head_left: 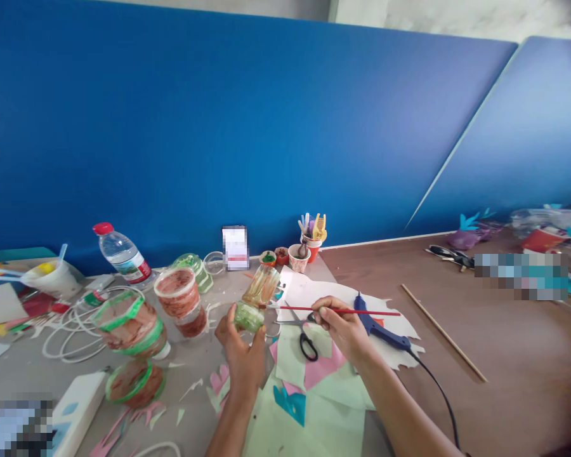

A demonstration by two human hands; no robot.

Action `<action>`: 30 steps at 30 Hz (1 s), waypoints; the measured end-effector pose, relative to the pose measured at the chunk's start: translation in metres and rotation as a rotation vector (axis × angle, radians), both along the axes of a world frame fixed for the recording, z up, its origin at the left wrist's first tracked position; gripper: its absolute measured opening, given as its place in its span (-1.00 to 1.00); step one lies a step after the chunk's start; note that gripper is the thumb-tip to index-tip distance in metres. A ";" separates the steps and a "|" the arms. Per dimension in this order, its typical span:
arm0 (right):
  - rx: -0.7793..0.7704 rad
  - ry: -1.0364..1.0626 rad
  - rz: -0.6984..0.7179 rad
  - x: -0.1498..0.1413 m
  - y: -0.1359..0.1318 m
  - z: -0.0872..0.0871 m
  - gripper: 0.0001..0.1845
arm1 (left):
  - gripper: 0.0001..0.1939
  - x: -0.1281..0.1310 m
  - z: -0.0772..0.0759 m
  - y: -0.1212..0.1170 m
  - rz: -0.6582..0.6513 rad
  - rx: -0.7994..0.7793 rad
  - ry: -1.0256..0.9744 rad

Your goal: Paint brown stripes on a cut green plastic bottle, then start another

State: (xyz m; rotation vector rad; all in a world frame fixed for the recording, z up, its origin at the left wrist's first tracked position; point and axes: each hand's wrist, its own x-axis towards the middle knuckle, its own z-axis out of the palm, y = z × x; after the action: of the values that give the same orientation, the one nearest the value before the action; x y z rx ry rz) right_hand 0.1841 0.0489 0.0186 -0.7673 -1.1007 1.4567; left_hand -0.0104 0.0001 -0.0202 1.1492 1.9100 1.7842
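My left hand (242, 339) is wrapped round the green lower part of a clear plastic bottle (261, 289), whose upper part carries brownish streaks; it leans to the right. Between the fingers of my right hand (339, 324) is a thin red paintbrush (361, 311), its tip touching or very near the bottle's side. Black-handled scissors (308, 346) lie below on pale green and pink paper sheets (323, 412). Just beyond my right hand, a blue glue gun (385, 333) rests on white cut paper (309, 285).
Brown-painted plastic tubs (176, 292) and a water bottle (124, 257) stand at left, near a white cable (61, 336) and power strip (78, 412). Small paint cups (299, 257) line the blue partition (219, 127). A wooden stick (445, 333) lies at right.
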 end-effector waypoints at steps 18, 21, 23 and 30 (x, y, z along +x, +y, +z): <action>0.026 -0.049 0.016 0.007 0.005 0.000 -0.81 | -0.33 -0.001 0.002 -0.001 -0.028 -0.078 0.141; 0.028 -0.037 -0.017 0.008 0.006 -0.001 -0.80 | -0.31 -0.001 0.001 -0.001 -0.026 -0.064 0.142; 0.020 -0.006 -0.035 0.008 0.007 -0.001 -0.78 | -0.30 -0.001 0.000 -0.001 -0.036 -0.052 0.144; 0.002 -0.007 -0.039 0.009 0.009 -0.002 -0.78 | -0.31 -0.001 0.000 -0.002 -0.045 -0.049 0.180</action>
State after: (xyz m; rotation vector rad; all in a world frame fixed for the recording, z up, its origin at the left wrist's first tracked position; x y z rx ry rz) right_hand 0.1931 0.0582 0.0165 -0.7894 -1.0863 1.4210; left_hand -0.0114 -0.0016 -0.0204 1.3649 1.9972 1.6505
